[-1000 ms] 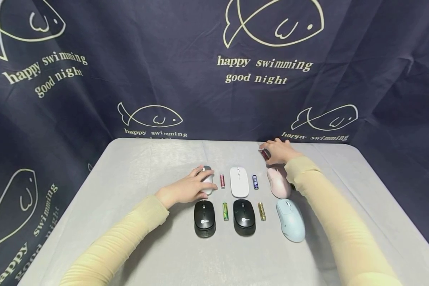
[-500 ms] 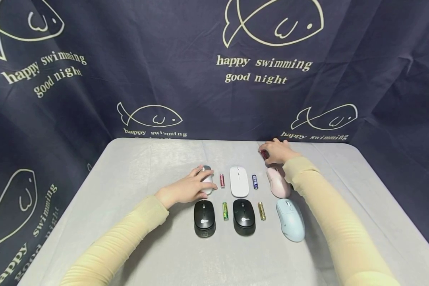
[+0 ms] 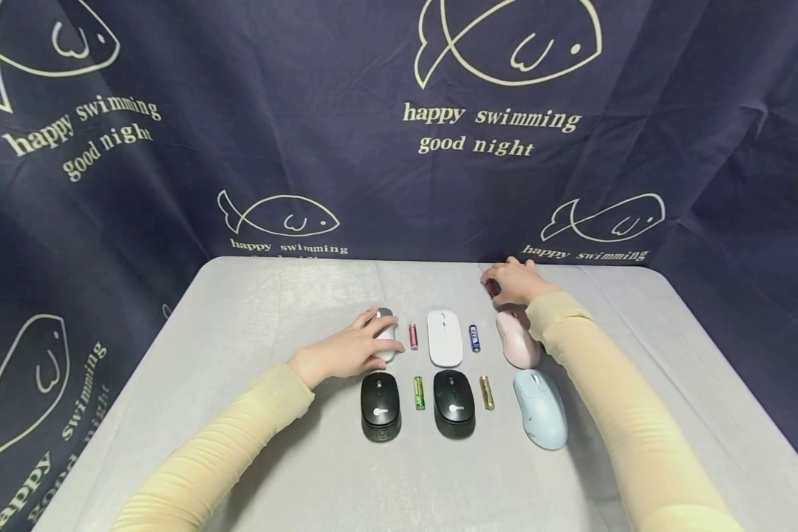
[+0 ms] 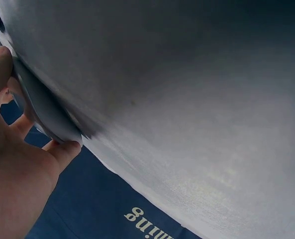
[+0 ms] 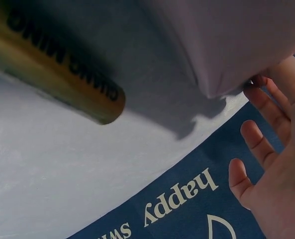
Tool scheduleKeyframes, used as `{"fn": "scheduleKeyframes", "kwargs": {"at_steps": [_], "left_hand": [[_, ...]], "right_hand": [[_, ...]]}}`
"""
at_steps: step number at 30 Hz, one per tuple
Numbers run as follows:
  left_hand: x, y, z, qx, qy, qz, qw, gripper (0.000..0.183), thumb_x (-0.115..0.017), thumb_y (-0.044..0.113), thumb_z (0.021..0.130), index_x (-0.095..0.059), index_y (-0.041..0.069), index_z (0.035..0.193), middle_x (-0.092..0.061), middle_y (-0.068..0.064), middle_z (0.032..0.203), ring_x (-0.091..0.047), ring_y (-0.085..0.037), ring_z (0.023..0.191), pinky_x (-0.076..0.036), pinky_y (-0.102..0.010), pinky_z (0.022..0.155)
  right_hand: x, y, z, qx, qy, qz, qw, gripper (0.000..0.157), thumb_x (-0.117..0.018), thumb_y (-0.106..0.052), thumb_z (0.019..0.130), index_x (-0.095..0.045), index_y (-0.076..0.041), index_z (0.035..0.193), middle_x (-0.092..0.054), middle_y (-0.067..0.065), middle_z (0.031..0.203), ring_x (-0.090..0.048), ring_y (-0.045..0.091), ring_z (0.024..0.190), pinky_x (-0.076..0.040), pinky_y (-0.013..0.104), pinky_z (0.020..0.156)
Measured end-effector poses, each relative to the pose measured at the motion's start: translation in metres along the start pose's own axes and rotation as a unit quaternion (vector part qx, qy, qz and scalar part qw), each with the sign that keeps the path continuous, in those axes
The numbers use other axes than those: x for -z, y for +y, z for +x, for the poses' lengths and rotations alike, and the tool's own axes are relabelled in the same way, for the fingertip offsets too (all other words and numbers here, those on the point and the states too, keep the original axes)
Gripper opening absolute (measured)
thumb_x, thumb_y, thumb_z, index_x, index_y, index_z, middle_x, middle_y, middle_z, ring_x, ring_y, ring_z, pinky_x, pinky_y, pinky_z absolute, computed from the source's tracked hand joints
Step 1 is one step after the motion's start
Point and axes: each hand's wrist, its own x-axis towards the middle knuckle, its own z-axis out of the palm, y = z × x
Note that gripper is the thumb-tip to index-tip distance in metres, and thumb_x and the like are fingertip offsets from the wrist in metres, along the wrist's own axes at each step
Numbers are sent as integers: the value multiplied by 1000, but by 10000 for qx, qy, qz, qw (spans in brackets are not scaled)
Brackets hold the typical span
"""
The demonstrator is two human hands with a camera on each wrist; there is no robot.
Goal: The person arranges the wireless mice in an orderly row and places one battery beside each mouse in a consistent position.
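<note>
My left hand (image 3: 352,349) holds a white mouse with a grey front (image 3: 387,336), fingers spread over its top. In the left wrist view the mouse (image 4: 50,109) lies between thumb and fingers. At the far right of the table, my right hand (image 3: 519,282) pinches a small dark red object (image 3: 492,287). Its kind cannot be told, as the fingers cover most of it. A pink mouse (image 3: 518,341) sits just below that hand, partly behind the sleeve. In the right wrist view a gold-green battery (image 5: 62,64) is close by, with the right hand (image 5: 279,144) beyond it.
Between the hands lie a red battery (image 3: 413,337), a white mouse (image 3: 445,340) and a blue battery (image 3: 475,338). Nearer stand two black mice (image 3: 380,403), a green battery (image 3: 419,393), a gold battery (image 3: 487,393) and a light blue mouse (image 3: 541,410). A dark curtain (image 3: 399,185) borders the table.
The right hand and sleeve have shifted very slightly left, and the dark bit beside the pink mouse is now covered. The left hand stays in place.
</note>
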Motion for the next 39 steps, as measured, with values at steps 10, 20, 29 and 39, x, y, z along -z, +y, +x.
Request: {"fn": "scheduleKeyframes", "kwargs": {"at_steps": [10,20,29,39], "left_hand": [[-1,0,1,-38,13,-9,10000,39,-62,33,90,-57,26,128,-33,-19,148,-24,-53,134,-21,-56,114],[-1,0,0,-71,45,-28,10000,38,-62,32,90,-58,26,128,-33,-20,148,-25,-54,133,-21,-56,114],[0,0,-1,-150,93,45,9998,39,-62,31,90,-58,24,128,-33,-21,147,-26,-54,132,-22,-58,113],[2,2,-1,-165,92,50,9998,38,-63,31,90,-58,24,128,-34,-21,146,-26,-54,133,-22,-58,113]], "right_hand": [[6,6,-4,44,126,-12,9999,52,-78,-15,64,-67,-13,115,-64,10,118,-47,32,102,-36,51,78],[21,7,-17,137,289,-87,9995,47,-77,-17,69,-67,-12,115,-64,9,115,-48,33,100,-35,59,81],[41,0,-35,410,425,-172,9981,43,-77,-19,71,-67,-13,112,-65,6,110,-48,32,98,-35,48,69],[57,2,-53,383,609,-329,9969,42,-76,-21,70,-67,-17,111,-64,5,112,-48,32,104,-35,48,69]]}}
